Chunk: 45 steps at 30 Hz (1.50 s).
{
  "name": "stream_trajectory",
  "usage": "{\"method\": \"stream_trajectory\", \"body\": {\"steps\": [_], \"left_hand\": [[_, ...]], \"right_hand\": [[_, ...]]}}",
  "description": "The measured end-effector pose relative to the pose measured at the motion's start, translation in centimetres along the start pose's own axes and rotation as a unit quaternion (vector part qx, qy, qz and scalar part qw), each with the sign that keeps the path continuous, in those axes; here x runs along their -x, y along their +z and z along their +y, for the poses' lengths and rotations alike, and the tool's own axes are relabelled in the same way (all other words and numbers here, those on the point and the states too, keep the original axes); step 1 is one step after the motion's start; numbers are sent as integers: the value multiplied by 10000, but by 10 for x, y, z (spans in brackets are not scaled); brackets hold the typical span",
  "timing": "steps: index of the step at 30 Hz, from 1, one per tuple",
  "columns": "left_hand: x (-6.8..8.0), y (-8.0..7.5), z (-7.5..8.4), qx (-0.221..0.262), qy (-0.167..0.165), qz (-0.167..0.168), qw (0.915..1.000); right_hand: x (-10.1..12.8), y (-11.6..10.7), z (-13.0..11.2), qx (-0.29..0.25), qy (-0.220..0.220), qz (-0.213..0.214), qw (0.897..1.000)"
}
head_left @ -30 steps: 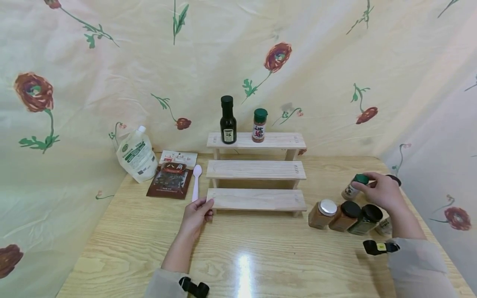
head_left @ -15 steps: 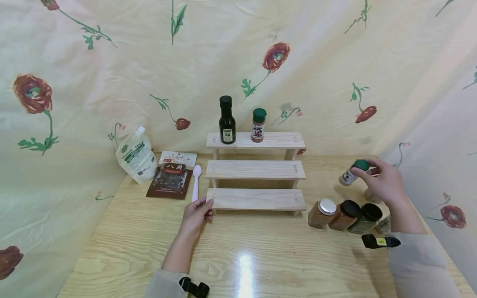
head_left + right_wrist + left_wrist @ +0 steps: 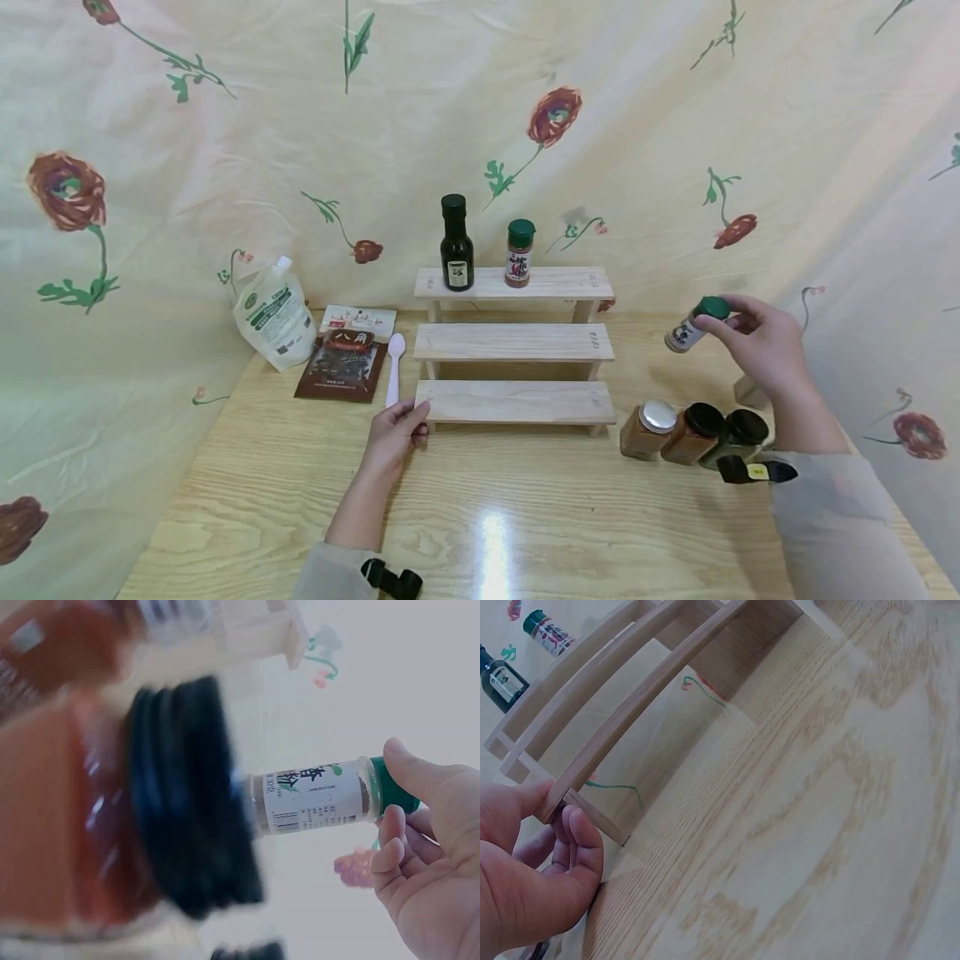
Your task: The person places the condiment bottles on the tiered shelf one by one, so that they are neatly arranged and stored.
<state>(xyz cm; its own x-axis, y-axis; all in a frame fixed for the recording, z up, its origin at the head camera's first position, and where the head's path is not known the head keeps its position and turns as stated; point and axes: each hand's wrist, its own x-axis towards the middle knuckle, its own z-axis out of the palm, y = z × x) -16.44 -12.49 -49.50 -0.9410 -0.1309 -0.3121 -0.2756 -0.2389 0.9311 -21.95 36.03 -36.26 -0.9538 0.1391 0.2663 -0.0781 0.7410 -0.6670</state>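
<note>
My right hand (image 3: 753, 337) pinches a small spice bottle (image 3: 688, 327) by its green cap (image 3: 390, 787), tilted, above the table at the right. The white label shows in the right wrist view (image 3: 311, 799). My left hand (image 3: 396, 429) grips the left end of the lowest step (image 3: 517, 402) of a three-step wooden rack (image 3: 514, 342); the fingers (image 3: 581, 840) curl round that end. On the top step stand a dark bottle (image 3: 457, 244) and a green-capped spice jar (image 3: 519, 253).
Three jars (image 3: 693, 432) stand in a row on the table (image 3: 525, 517) below my right hand. At the back left lie a white pouch (image 3: 273, 312), a brown packet (image 3: 341, 358) and a white spoon (image 3: 394, 367). Flowered cloth (image 3: 225, 150) surrounds the table.
My right hand has lifted the green-capped bottle off the table, up and slightly left. The left hand has stayed on the rack's lowest step.
</note>
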Motion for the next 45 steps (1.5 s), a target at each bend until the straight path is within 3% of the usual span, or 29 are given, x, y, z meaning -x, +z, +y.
{"method": "stream_trajectory", "body": {"steps": [21,39,45], "left_hand": [[-1,0,-1,44,-56,-8,10000],[-2,0,-1,-8,-49,31,10000],[-3,-1,-2,-4,-36,59,10000]], "right_hand": [[-24,10,-53,-712,-496,381,9955],[-44,18,-85,-930,-1167,224,9886],[-47,22,-94,-859,-1128,179,9897]]}}
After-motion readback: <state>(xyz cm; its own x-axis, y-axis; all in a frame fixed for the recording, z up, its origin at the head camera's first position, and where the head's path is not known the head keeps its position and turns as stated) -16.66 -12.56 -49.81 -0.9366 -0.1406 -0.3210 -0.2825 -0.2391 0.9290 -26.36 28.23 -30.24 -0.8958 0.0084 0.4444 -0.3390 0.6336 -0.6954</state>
